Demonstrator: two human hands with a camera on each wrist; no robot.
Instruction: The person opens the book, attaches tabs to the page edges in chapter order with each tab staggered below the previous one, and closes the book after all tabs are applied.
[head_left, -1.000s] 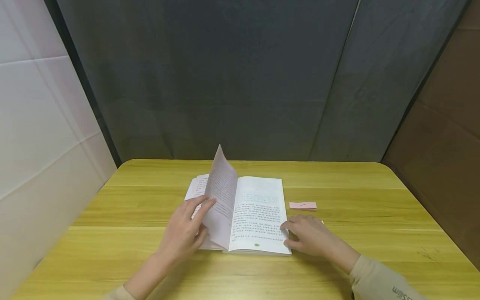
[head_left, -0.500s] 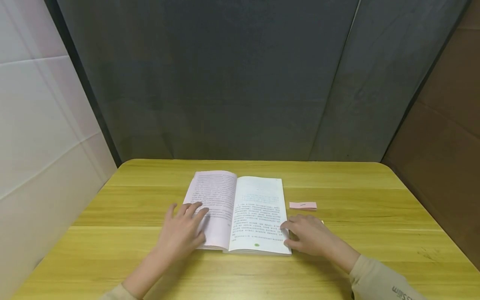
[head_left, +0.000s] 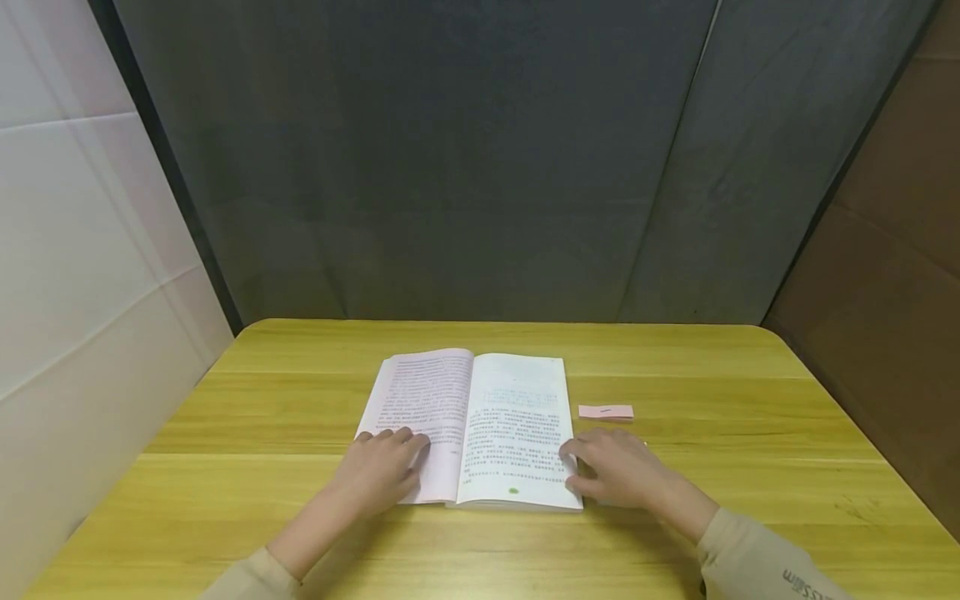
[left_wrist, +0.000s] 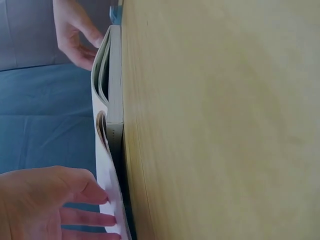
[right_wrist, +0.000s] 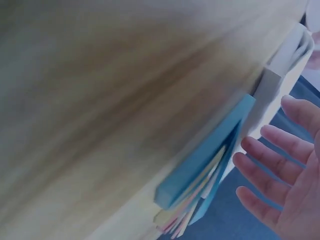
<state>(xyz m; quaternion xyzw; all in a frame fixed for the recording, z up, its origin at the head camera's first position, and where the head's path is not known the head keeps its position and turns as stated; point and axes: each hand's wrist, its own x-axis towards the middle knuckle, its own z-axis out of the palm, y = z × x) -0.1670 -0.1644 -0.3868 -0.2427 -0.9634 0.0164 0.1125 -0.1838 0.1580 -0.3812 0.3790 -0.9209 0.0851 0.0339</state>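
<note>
An open book point(head_left: 517, 425) lies on the wooden table, its left page point(head_left: 427, 387) tinted pale pink and its right page white. My left hand point(head_left: 378, 468) rests on the lower left page; in the left wrist view its straight fingertips point(left_wrist: 107, 220) touch the paper. At the book's lower right edge is my right hand point(head_left: 615, 467), fingertips over the page margin. The right wrist view shows its fingers spread and loosely extended. Beneath that hand sits a blue folded holder point(right_wrist: 205, 155) with several coloured paper strips point(right_wrist: 187, 210) inside, mostly hidden in the head view.
A pink paper strip point(head_left: 606, 412) with a dark mark lies right of the book. The wooden table point(head_left: 750, 400) ends at a dark grey partition point(head_left: 480, 167) behind. A white panel point(head_left: 90, 208) stands left and a brown one point(head_left: 885, 208) right.
The raised page has come down to the left and now lies flat. My left hand has followed it and now rests lower on that page. The right hand stays nearly still.
</note>
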